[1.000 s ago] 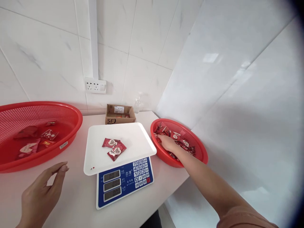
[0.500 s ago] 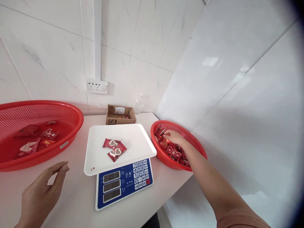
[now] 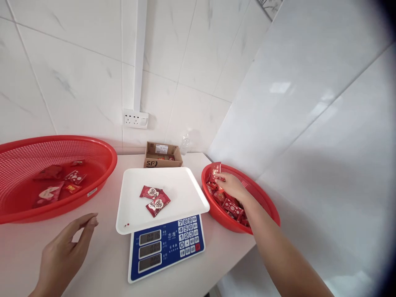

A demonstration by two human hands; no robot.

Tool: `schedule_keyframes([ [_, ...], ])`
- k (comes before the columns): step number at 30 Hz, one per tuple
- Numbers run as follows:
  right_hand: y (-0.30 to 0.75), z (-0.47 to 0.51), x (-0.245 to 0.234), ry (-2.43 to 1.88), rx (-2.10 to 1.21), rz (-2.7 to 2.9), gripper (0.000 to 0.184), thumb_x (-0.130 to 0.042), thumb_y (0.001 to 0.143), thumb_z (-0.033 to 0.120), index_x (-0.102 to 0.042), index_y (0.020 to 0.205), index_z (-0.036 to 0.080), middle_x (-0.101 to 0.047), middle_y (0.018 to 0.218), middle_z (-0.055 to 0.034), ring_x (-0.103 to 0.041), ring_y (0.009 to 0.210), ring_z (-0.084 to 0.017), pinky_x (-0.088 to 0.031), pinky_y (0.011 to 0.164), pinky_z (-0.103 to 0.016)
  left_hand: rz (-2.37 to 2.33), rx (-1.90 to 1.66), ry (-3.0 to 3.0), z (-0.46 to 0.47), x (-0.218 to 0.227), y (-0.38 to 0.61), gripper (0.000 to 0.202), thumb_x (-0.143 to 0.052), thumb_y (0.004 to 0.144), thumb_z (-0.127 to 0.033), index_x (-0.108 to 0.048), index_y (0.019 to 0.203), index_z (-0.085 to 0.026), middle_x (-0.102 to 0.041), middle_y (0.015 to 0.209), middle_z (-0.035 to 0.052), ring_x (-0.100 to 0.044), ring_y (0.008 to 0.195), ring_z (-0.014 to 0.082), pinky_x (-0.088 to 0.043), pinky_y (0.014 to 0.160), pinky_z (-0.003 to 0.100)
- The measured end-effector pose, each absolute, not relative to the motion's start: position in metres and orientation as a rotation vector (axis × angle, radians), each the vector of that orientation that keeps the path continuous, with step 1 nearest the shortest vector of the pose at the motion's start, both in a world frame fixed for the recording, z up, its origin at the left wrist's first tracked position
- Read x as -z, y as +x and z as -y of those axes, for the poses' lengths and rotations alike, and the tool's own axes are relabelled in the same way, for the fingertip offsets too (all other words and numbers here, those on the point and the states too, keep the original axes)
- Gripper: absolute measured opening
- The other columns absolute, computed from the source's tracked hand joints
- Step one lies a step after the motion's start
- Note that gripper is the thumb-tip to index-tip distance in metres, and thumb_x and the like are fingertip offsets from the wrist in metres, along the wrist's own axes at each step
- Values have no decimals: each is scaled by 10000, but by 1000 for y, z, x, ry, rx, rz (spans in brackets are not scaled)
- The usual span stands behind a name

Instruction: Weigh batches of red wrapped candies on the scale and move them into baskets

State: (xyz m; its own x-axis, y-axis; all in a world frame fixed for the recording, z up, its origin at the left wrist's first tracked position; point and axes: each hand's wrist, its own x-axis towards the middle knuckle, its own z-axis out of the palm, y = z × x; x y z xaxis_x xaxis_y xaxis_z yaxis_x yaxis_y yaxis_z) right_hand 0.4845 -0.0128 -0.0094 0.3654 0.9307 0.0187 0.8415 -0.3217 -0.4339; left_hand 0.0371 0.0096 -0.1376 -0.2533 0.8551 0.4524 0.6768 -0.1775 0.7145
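My right hand (image 3: 230, 185) pinches a red wrapped snack packet (image 3: 215, 168) by its lower end, over the right red basket (image 3: 266, 206), which is filled with several similar packets. To the left of the scale, my left hand (image 3: 69, 247) hovers above the table with thumb and forefinger brought together and nothing visible between them. Between the hands is a digital scale (image 3: 168, 264) with a white tray (image 3: 182, 179). Two dark red packets (image 3: 158, 203) overlap on that tray, and tiny red bits lie near its front left corner.
At the left stands a larger red basket (image 3: 108, 169) holding several red packets. An open cardboard box (image 3: 163, 163) with some packets inside sits behind the scale, beside a clear plastic bottle (image 3: 185, 144). Tiled wall closes off the back and right; a socket (image 3: 135, 119) is on it.
My right hand has lifted a red packet up from the pile in the right basket. My left hand keeps its pinched pose. The whole view has shifted slightly.
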Motion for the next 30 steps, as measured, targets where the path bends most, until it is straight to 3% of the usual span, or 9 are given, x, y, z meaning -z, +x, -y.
schedule_keyframes([
  [3,453,27,-4,-2087,-478,1614,395,-526,878,371,-633,1238,250,-632,1271,-54,-602,1129,-236,-467,950,-352,-1837,-1326,1808,-7,132,39,278,-530,713,-525,-661,839,-316,-733,760,-37,-596,460,131,-483,488,252],
  [8,401,32,0,-1775,-978,1744,448,-558,853,362,-609,1283,244,-723,1048,-50,-678,825,-185,-531,789,-349,-1789,-1367,1834,-4,127,39,281,-527,757,-484,-659,866,-262,-725,745,-13,-559,431,94,-451,471,202],
  [10,388,30,7,-1809,-919,1820,464,-565,842,329,-593,1301,266,-709,1115,-40,-678,832,-184,-526,805,-354,-1772,-1392,1822,-4,126,39,280,-524,762,-478,-657,869,-256,-726,744,-11,-584,467,101,-454,477,194],
  [14,372,23,15,-1865,-766,1888,408,-573,827,287,-654,1226,260,-623,1301,-40,-626,1093,-230,-453,971,-364,-1750,-1403,1802,-3,124,39,279,-519,768,-477,-651,863,-251,-724,737,-3,-624,533,123,-458,476,195],
  [21,352,18,16,-1808,-873,1910,397,-576,825,292,-662,1207,224,-707,1142,-63,-694,896,-220,-528,835,-362,-1740,-1414,1819,-2,125,39,256,-518,789,-451,-651,865,-245,-723,753,8,-665,645,142,-467,511,199],
  [26,382,36,10,-1804,-655,1653,356,-555,841,348,-674,1145,207,-703,1145,-72,-678,943,-213,-529,846,-348,-1785,-1419,1818,-2,125,41,262,-510,816,-439,-655,906,-240,-727,775,9,-686,743,156,-483,605,225],
  [30,431,56,7,-2148,-266,1420,344,-529,859,387,-679,1127,232,-708,1125,-67,-644,1035,-268,-492,912,-423,-1767,-1429,1813,-2,123,44,257,-510,832,-422,-658,910,-227,-725,767,7,-690,784,155,-495,675,240],
])
